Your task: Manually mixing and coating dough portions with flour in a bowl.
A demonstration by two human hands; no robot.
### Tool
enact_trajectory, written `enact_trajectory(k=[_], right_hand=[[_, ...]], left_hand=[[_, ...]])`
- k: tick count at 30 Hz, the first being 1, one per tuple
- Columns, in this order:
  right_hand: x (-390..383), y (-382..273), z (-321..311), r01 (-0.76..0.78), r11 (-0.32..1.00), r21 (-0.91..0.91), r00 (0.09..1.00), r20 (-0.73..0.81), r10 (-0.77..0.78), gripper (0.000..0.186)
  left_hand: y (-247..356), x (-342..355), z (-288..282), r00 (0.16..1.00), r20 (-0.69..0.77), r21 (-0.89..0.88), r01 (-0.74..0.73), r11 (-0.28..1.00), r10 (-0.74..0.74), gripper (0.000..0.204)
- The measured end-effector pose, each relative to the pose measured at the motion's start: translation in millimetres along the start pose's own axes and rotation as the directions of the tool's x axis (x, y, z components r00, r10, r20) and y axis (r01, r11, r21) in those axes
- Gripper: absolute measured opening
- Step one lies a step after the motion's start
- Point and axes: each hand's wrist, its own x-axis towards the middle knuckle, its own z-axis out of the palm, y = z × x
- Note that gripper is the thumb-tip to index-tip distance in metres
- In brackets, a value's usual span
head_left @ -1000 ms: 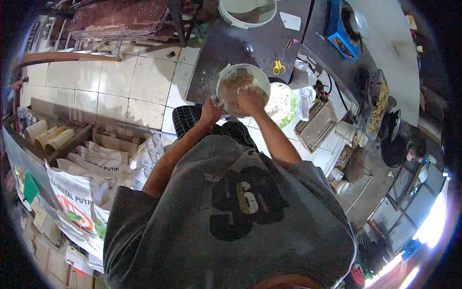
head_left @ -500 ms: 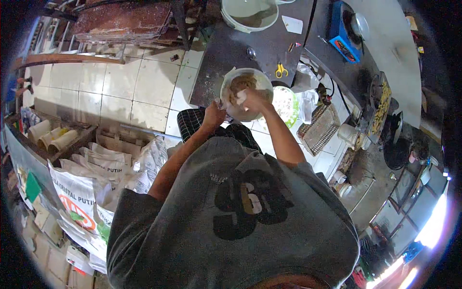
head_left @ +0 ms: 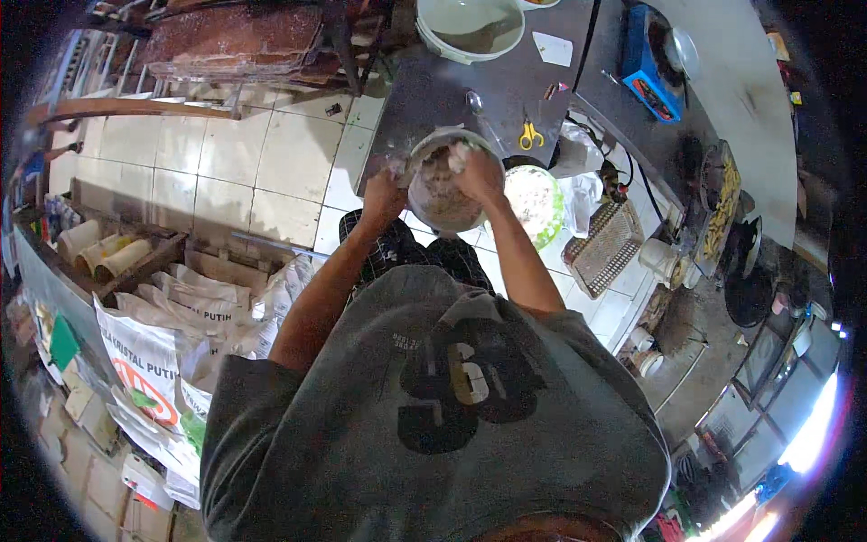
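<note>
Indoors, bowl (head_left: 435, 218) by dark table (head_left: 424, 98), pale tiles (head_left: 217, 154) below.

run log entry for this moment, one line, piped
pale bowl: brownish contents | left hand: by bowl's left rim | right hand: inside bowl | yellow-handled scissors: on dark table

Pale bowl (head_left: 452, 223), yellow-handled scissors (head_left: 529, 136), grey shirt (head_left: 352, 397), dark checked trousers (head_left: 388, 250), blue stove (head_left: 638, 50)

Near upper centre I see a round, pale, smooth-walled plastic bowl (head_left: 452, 225) and its rough, crumbly brown-and-white mix (head_left: 439, 187). The dark surface (head_left: 506, 90) looks smooth, the cream floor tiles (head_left: 289, 149) glossy, the grey cloth T-shirt (head_left: 361, 425) matt, the white plastic sacks (head_left: 135, 339) creased.
</note>
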Motion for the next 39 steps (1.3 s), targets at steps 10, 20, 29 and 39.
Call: enact_trajectory(k=[10, 20, 29, 39], right_hand=[[1, 0, 8, 0.130, 0.974, -0.183, 0.954, 0.293, -0.072, 0.034], [2, -36, -12, 0.228, 0.959, -0.166, 0.834, 0.541, -0.105, 0.039], [21, -42, -4, 0.001, 0.985, -0.171, 0.911, 0.407, 0.069, 0.033], [10, -39, -3, 0.193, 0.939, -0.284, 0.877, 0.479, -0.036, 0.035]], left_hand=[[-10, 39, 1, 0.980, -0.038, -0.024, -0.195, 0.981, 0.194, 0.032], [11, 63, -26, 0.972, 0.035, -0.138, -0.226, 0.964, 0.232, 0.045], [-41, -41, 6, 0.999, 0.007, -0.063, 0.049, 0.997, -0.049, 0.039], [-48, -54, 46, 0.987, 0.109, -0.438, 0.157, 0.885, -0.122, 0.036]])
